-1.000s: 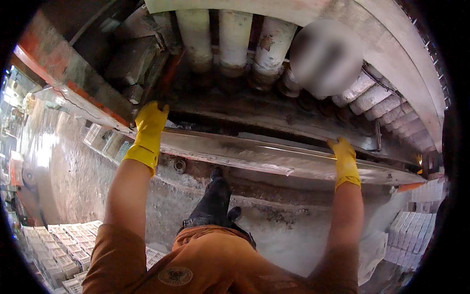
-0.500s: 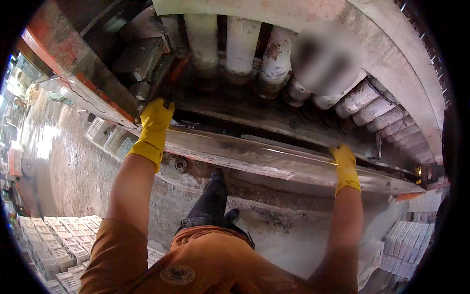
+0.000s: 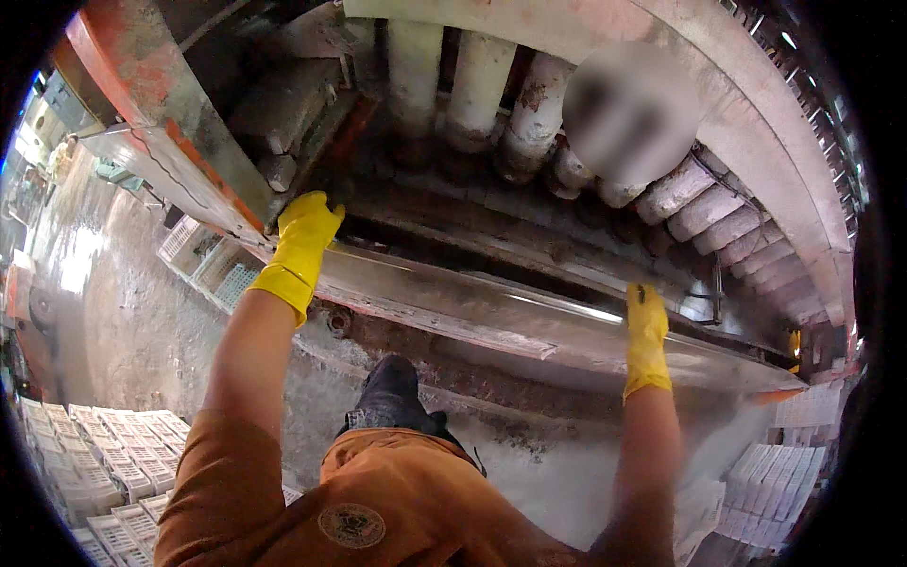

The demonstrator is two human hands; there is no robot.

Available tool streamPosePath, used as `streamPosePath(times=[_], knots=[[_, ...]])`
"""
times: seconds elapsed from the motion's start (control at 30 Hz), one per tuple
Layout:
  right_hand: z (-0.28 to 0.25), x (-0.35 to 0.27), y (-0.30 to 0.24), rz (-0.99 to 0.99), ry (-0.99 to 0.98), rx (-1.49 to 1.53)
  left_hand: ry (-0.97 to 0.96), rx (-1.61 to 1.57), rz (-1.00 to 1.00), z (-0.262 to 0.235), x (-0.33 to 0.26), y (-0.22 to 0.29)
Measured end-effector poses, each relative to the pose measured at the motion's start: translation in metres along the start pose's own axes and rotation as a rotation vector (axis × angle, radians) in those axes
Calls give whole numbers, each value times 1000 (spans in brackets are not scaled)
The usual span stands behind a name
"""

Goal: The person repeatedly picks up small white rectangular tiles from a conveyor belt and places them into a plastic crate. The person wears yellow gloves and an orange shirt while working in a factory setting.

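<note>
Both my hands wear yellow rubber gloves. My left hand [image 3: 307, 231] is closed over the top edge of a long metal panel [image 3: 444, 293], near its left end beside an orange-edged post [image 3: 179, 113]. Farther right, my right hand [image 3: 647, 331] is closed at the same panel's upper edge, its fingers curled in. The fingertips of both hands are partly hidden. Behind the panel runs a dark, narrow gap [image 3: 435, 250], with a dirty metal ledge [image 3: 453, 213] beyond it.
Several thick, grimy cylinders [image 3: 477, 90] stand in a row under a curved beam [image 3: 529, 19]. Stacked white crates [image 3: 104, 444] are at lower left and more crates [image 3: 770, 487] at lower right. An open crate [image 3: 222, 269] is on the wet floor [image 3: 132, 312] left of the panel.
My view has shifted slightly. My right hand sits a little farther left in the picture and its knuckles have turned up; my left hand stays at the panel's left end.
</note>
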State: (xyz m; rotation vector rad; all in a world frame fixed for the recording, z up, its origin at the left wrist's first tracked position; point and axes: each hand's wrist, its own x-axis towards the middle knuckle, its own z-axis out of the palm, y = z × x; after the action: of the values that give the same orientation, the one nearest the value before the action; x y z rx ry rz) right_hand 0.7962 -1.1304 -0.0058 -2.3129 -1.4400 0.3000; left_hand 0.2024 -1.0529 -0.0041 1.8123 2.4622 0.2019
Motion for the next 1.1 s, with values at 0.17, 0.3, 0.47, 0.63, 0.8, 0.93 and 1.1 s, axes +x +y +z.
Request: streamPosePath(times=[0.17, 0.3, 0.47, 0.63, 0.8, 0.93, 1.1], knots=[[41, -21, -44, -233, 109, -14, -174, -31, 138, 1, 24, 4], [45, -37, -82, -125, 84, 68, -154, -31, 330, 36, 62, -2], [79, -15, -82, -282, 307, 99, -76, 47, 452, 65, 140, 25], [93, 10, -99, -316, 317, 42, -208, 209, 372, 101, 247, 48], [116, 35, -107, -296, 260, 35, -215, 201, 446, 185, 309, 52], [129, 46, -111, -249, 214, 53, -163, 290, 535, 246, 342, 32], [125, 56, -116, -270, 217, 4, -212, 304, 544, 258, 360, 25]])
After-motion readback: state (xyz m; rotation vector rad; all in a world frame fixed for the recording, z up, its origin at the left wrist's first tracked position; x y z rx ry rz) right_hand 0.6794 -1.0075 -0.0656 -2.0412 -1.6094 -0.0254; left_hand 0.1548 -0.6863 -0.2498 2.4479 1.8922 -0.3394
